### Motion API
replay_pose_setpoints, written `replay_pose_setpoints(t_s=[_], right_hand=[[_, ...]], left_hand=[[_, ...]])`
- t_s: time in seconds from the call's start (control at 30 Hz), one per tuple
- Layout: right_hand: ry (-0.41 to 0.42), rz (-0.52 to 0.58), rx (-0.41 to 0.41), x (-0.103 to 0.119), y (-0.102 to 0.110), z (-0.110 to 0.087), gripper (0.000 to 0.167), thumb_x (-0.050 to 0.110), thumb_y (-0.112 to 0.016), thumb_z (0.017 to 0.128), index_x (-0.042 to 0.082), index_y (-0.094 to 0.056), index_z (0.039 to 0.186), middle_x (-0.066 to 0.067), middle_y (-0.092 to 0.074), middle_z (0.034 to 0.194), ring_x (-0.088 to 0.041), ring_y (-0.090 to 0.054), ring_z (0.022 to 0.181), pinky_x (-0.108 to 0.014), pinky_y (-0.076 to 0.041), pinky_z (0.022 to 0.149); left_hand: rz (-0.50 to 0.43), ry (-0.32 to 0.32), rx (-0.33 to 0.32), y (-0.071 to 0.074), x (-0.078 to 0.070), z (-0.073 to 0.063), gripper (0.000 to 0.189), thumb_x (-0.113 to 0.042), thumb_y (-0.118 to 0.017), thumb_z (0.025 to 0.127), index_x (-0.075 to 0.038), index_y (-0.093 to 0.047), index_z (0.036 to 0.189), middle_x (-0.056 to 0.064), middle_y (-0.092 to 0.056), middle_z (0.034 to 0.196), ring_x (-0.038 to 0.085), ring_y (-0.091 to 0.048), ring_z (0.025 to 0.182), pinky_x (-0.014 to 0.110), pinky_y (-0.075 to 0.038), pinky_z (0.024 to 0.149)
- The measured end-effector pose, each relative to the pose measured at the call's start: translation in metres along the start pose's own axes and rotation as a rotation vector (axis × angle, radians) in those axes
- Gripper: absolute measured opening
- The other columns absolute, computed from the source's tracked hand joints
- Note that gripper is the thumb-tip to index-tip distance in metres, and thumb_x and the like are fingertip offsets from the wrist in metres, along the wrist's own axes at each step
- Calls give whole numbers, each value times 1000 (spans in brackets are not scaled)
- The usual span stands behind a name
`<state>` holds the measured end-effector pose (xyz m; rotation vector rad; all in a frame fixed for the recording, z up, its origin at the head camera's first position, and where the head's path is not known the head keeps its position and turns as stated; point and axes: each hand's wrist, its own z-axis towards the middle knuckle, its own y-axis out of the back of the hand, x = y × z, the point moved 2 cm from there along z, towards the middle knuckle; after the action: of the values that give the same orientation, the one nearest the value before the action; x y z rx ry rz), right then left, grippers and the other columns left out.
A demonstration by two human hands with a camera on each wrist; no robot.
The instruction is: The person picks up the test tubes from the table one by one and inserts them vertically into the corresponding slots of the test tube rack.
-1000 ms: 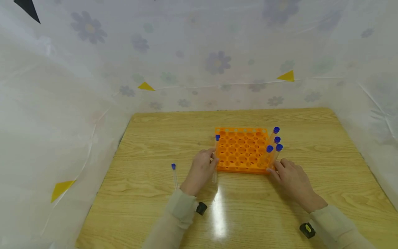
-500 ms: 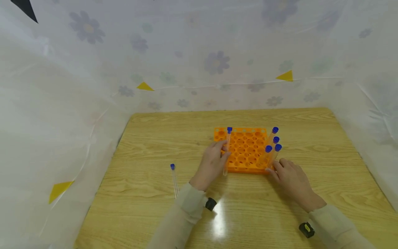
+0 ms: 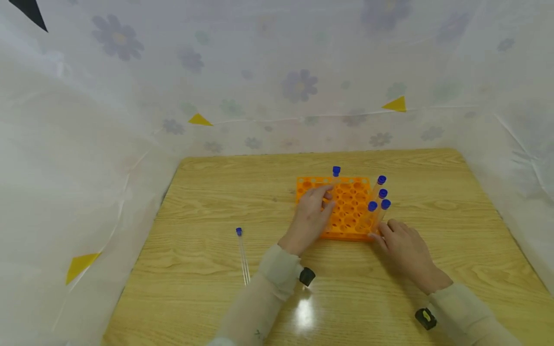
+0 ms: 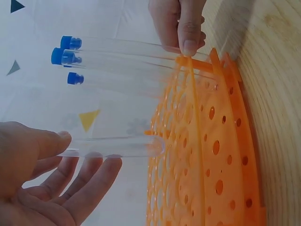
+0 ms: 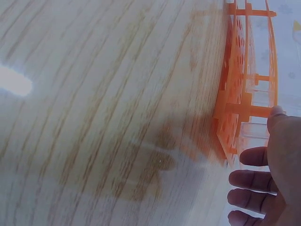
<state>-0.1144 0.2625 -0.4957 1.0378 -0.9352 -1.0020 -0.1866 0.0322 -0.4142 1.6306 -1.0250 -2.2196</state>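
Observation:
My left hand [image 3: 308, 215] pinches a clear test tube [image 4: 113, 147] with a blue cap [image 3: 336, 170] over the orange test tube rack [image 3: 342, 236]. In the left wrist view the tube's rounded end is at the rack's top holes; whether it has entered one cannot be told. My right hand [image 3: 407, 250] holds the rack's near right corner, its thumb [image 5: 277, 113] on the top edge. Several blue-capped tubes [image 3: 383, 193] stand, leaning a little, in the rack's right end. Another capped tube [image 3: 243, 257] lies on the table to the left, its lower end near my left sleeve.
The wood-grain table [image 3: 195, 202] carries the rack. White flowered sheeting [image 3: 242, 96] encloses its back and sides, with yellow triangles [image 3: 395, 104] stuck on. Dark wrist devices [image 3: 307, 276] sit under both cuffs.
My left hand has carried its test tube rightward and away from me, from the rack's left edge to over its middle. The right hand stays at the corner.

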Motion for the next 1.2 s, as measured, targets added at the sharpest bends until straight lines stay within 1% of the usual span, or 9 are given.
replay_pose_setpoints(t_s=[0.1, 0.23, 0.37, 0.53, 0.8, 0.9, 1.07, 1.2], right_hand=[[12, -4, -19, 1, 1, 0, 22, 28, -66, 95, 8, -59, 93, -2, -48, 75, -15, -42, 63, -30, -34, 56], [19, -8, -36, 1, 1, 0, 23, 28, -67, 94, 8, -58, 90, -1, -46, 73, -15, -39, 61, -29, -32, 55], [0, -3, -8, 1, -1, 0, 23, 29, -65, 96, 7, -59, 91, -2, -47, 74, -16, -40, 62, -30, -33, 55], [-9, 2, 10, 1, -1, 0, 23, 29, -64, 97, 7, -59, 93, -3, -48, 76, -17, -42, 63, -31, -34, 56], [4, 2, -29, 1, 0, 0, 23, 29, -66, 95, 7, -59, 90, -2, -47, 74, -16, -41, 61, -31, -34, 55], [3, 2, -28, 1, 0, 0, 23, 28, -67, 95, 7, -60, 90, -2, -47, 74, -16, -41, 61, -32, -34, 55], [-10, 6, -10, 1, 0, 0, 23, 28, -66, 95, 6, -60, 91, -2, -48, 74, -17, -42, 62, -34, -36, 56], [1, 0, -22, 1, 1, 0, 22, 27, -66, 95, 6, -60, 91, -3, -48, 75, -18, -43, 63, -35, -37, 56]], left_hand=[[-19, 1, -6, -4, -3, 4, 40, -21, -58, 101, -14, -53, 141, 3, -62, 115, 10, -60, 95, 18, -52, 77], [-27, -21, -17, -10, -6, 9, 38, -20, -58, 101, -14, -55, 138, 2, -62, 114, 10, -61, 95, 15, -52, 75], [-38, -46, -25, -16, -9, 14, 36, -19, -58, 101, -13, -56, 137, 4, -62, 118, 12, -62, 98, 15, -52, 75], [-15, -78, -41, -23, -13, 20, 34, -18, -58, 101, -13, -59, 134, 3, -63, 120, 11, -63, 99, 14, -52, 78], [-29, -110, -17, -33, -19, 27, 31, -16, -57, 101, -11, -59, 132, 3, -63, 124, 10, -63, 102, 12, -51, 82], [-39, -98, -3, -36, -21, 27, 30, -18, -57, 102, -13, -59, 131, 1, -61, 125, 8, -62, 102, 12, -51, 83], [-53, -72, 16, -42, -21, 28, 26, -19, -56, 102, -15, -59, 128, -1, -60, 121, 7, -62, 103, 11, -51, 83], [-51, -64, 30, -45, -20, 30, 24, -19, -56, 102, -15, -59, 125, -1, -60, 119, 7, -62, 104, 11, -51, 82]])
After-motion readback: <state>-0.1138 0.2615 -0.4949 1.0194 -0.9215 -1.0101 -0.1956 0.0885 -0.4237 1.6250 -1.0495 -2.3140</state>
